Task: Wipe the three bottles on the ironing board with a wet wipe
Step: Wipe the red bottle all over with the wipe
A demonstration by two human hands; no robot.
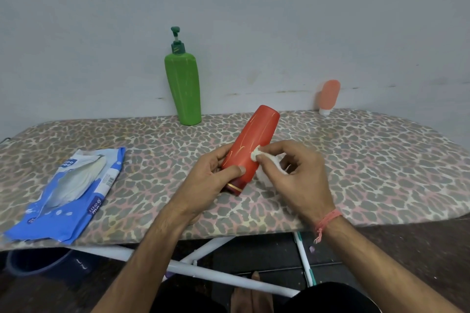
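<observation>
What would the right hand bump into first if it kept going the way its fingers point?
The red bottle. The right hand already presses the wet wipe against its side.

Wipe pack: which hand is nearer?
Left. The left hand, gripping the red bottle, is right of the wipe pack; the right hand with the wet wipe is farther right.

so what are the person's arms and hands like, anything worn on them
Both forearms are bare, with no sleeves in view and no gloves. The right hand has a pinkish-orange thread band tied round its wrist, with a loose frayed end hanging down. The left hand and its wrist carry nothing: no watch, band or ring shows. The fingers on both hands are bare too.
</observation>
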